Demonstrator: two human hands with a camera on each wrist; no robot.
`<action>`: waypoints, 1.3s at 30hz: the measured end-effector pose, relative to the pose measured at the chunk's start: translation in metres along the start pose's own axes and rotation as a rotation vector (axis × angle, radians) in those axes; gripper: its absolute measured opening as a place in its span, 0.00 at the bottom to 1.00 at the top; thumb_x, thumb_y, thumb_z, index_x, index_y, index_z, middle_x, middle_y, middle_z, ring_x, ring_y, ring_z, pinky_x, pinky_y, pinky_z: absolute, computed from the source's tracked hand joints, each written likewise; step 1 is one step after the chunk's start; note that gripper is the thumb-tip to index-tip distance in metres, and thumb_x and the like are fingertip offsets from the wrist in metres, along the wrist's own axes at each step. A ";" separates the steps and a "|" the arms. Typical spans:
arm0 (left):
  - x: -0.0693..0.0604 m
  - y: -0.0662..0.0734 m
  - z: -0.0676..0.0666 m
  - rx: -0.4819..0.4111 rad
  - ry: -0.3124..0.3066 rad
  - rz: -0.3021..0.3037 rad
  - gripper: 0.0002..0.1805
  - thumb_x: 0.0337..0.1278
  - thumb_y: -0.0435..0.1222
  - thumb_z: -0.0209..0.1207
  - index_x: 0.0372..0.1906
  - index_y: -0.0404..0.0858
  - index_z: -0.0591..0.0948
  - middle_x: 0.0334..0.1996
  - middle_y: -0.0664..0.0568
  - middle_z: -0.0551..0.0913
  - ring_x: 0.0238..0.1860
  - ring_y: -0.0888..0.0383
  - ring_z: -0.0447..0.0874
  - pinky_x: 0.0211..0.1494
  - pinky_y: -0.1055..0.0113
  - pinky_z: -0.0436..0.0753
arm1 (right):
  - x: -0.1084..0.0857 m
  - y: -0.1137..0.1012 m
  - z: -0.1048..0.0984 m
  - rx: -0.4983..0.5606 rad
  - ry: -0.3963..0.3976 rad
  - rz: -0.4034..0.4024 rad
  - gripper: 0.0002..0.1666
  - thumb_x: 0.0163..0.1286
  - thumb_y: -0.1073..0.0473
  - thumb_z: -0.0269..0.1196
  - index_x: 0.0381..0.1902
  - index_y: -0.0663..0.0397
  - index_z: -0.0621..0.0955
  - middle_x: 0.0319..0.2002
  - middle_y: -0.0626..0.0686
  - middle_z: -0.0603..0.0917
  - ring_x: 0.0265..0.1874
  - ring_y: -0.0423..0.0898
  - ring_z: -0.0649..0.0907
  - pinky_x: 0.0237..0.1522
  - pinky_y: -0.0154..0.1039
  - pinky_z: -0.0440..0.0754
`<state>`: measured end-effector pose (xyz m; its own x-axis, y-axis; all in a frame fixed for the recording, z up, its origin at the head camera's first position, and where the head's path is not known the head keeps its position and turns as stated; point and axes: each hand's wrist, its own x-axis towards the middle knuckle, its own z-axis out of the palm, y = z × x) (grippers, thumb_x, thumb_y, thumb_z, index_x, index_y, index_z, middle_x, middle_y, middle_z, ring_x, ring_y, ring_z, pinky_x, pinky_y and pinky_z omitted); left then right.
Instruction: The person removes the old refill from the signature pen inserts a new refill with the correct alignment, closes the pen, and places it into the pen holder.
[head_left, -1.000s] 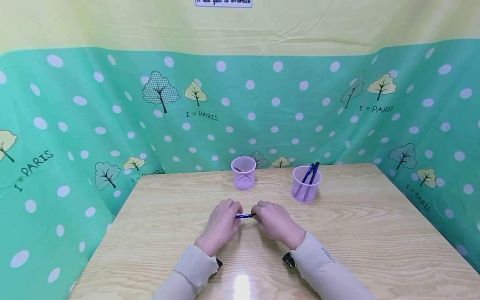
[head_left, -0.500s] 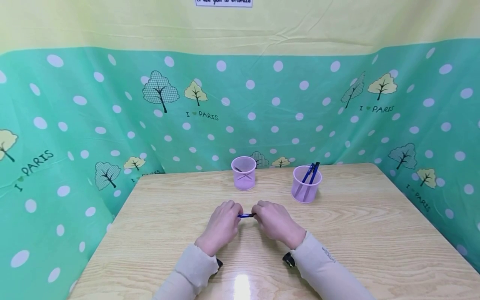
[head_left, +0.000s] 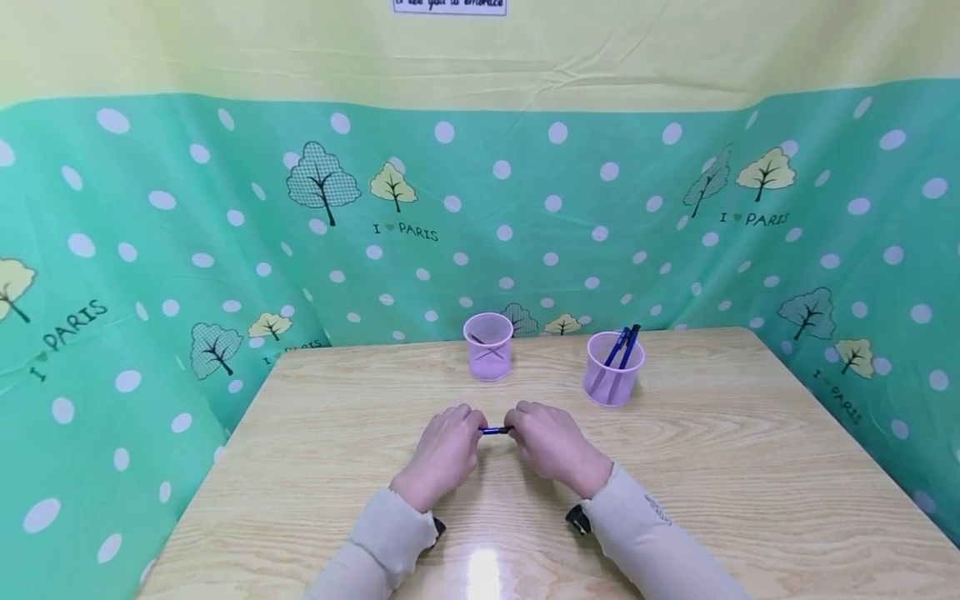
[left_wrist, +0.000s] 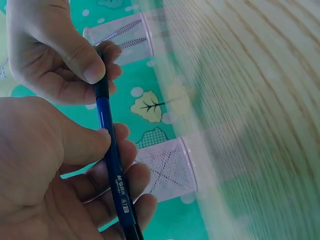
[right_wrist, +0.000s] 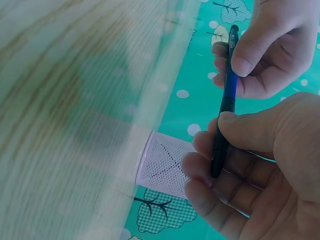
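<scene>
A blue pen with black ends (head_left: 493,431) is held level between both hands, a little above the wooden table (head_left: 360,467). My left hand (head_left: 442,450) pinches its barrel between thumb and fingers; in the left wrist view the pen (left_wrist: 114,155) shows white print. My right hand (head_left: 555,446) pinches the black part at the right, and in the right wrist view that dark tip (right_wrist: 218,160) lies along the right fingers. Behind the hands stands a lilac mesh cup (head_left: 489,367) with a dark thin item inside. Another lilac cup (head_left: 609,390), further right, holds two blue pens (head_left: 624,348).
A green and yellow curtain (head_left: 480,250) with dots and trees hangs behind the table and along both sides. Both cups stand toward the table's back edge. Light reflects off the tabletop between the forearms.
My left hand has shifted very slightly right and up along with the pen, and less of the barrel shows between the hands. Both cups stay where they were.
</scene>
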<state>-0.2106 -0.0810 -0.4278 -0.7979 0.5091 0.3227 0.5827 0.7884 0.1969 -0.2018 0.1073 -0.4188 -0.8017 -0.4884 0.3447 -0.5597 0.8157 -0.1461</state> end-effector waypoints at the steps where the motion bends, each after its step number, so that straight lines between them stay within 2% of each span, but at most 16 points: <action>1: 0.000 0.000 0.000 -0.002 0.001 0.000 0.06 0.58 0.29 0.58 0.38 0.40 0.82 0.30 0.56 0.76 0.30 0.59 0.74 0.36 0.65 0.76 | 0.000 0.000 0.000 -0.001 -0.001 0.000 0.05 0.60 0.64 0.66 0.35 0.50 0.84 0.27 0.44 0.78 0.26 0.40 0.79 0.28 0.35 0.78; 5: -0.001 0.000 0.000 -0.025 0.026 0.002 0.06 0.57 0.32 0.60 0.40 0.39 0.81 0.31 0.55 0.77 0.31 0.58 0.76 0.38 0.62 0.77 | 0.000 0.000 0.000 -0.004 0.000 0.001 0.05 0.60 0.64 0.66 0.35 0.51 0.84 0.27 0.44 0.78 0.26 0.40 0.78 0.27 0.35 0.78; 10: -0.002 0.000 0.000 -0.051 0.054 0.000 0.15 0.50 0.36 0.67 0.44 0.39 0.79 0.32 0.55 0.75 0.32 0.58 0.73 0.37 0.62 0.75 | 0.000 0.000 0.000 -0.007 0.001 0.001 0.05 0.60 0.63 0.66 0.35 0.51 0.84 0.27 0.44 0.77 0.26 0.40 0.78 0.27 0.35 0.78; 20: -0.001 -0.002 0.000 -0.047 0.114 -0.010 0.16 0.39 0.30 0.71 0.35 0.41 0.77 0.29 0.57 0.71 0.31 0.57 0.70 0.35 0.64 0.72 | 0.000 -0.001 0.000 -0.005 0.002 -0.008 0.05 0.60 0.63 0.66 0.35 0.51 0.84 0.27 0.44 0.78 0.26 0.41 0.79 0.28 0.36 0.78; 26: -0.001 -0.002 0.001 -0.041 0.102 -0.003 0.13 0.41 0.28 0.69 0.32 0.42 0.77 0.27 0.58 0.71 0.31 0.58 0.69 0.34 0.65 0.71 | 0.000 0.000 0.002 -0.006 0.013 -0.011 0.04 0.60 0.64 0.66 0.34 0.51 0.83 0.27 0.44 0.78 0.26 0.41 0.79 0.27 0.36 0.78; 39: -0.001 -0.001 0.003 0.009 0.066 -0.013 0.08 0.49 0.31 0.67 0.33 0.44 0.79 0.28 0.59 0.72 0.30 0.59 0.69 0.33 0.68 0.69 | 0.000 0.000 0.001 -0.003 0.005 -0.006 0.04 0.60 0.64 0.66 0.34 0.51 0.83 0.27 0.44 0.78 0.27 0.41 0.79 0.28 0.36 0.78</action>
<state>-0.2109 -0.0814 -0.4306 -0.7933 0.4752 0.3805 0.5707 0.7982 0.1930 -0.2018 0.1073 -0.4199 -0.7973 -0.4916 0.3502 -0.5639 0.8137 -0.1415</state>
